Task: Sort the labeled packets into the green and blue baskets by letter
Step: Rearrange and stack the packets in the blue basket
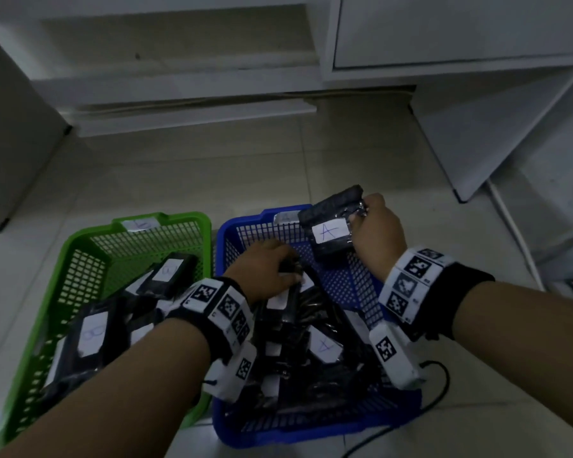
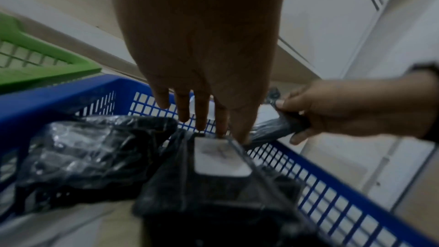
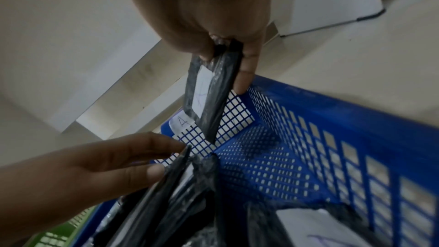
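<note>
- Packet marked A (image 1: 329,231) hangs over the blue basket's (image 1: 242,221) far right corner, its long axis pointing down into it.
- My right hand (image 1: 377,233) pinches its upper edge.
- My left hand (image 1: 265,269) pinches a second packet (image 1: 280,304) in the nearer pile.

Black packets (image 1: 334,226) with white labels; green basket (image 1: 80,246), blue basket (image 1: 361,279).
</note>
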Demonstrator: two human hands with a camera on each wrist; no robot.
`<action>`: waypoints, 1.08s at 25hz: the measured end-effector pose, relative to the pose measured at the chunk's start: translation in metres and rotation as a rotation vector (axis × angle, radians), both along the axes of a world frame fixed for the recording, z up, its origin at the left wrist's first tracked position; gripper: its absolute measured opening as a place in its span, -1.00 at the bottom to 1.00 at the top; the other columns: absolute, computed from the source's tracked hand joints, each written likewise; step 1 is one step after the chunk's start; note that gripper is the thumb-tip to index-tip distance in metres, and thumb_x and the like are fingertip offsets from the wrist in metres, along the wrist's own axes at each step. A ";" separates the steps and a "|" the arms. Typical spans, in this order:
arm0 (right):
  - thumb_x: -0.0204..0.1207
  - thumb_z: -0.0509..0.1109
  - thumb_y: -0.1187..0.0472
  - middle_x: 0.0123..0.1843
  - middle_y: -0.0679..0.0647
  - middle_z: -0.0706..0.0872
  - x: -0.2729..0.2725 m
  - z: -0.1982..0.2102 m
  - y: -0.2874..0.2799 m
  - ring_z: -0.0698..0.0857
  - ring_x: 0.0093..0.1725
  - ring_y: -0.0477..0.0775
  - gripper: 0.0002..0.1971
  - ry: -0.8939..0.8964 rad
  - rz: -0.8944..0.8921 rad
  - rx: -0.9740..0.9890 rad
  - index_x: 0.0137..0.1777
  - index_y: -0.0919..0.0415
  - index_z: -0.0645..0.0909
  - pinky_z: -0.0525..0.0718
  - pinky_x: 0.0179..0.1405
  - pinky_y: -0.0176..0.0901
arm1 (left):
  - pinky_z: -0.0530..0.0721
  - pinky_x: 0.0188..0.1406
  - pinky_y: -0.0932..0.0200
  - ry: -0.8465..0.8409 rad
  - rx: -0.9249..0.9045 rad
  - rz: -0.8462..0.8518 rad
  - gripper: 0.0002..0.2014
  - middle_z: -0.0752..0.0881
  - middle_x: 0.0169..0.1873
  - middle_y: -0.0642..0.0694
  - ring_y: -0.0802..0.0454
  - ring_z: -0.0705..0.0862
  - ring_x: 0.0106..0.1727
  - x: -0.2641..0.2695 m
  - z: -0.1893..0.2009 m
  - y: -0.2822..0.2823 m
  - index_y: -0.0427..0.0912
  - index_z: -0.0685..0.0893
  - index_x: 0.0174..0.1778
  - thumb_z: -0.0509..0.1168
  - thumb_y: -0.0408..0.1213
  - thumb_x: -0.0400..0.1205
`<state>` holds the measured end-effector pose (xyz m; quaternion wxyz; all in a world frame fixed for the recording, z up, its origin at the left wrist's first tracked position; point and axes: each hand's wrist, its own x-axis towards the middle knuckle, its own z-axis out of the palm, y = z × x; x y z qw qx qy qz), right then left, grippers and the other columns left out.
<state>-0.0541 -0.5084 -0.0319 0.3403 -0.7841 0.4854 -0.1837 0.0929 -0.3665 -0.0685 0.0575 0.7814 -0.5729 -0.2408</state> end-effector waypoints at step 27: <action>0.60 0.17 0.42 0.59 0.32 0.11 -0.001 -0.046 0.030 0.36 0.48 0.34 -0.36 0.507 0.363 0.058 0.64 0.37 0.01 0.40 0.43 -0.03 | 0.13 0.58 -0.26 -0.061 0.355 0.131 0.03 0.10 0.59 -0.15 -0.30 0.03 0.60 0.017 -0.021 -0.012 0.13 0.12 0.62 0.05 0.62 0.28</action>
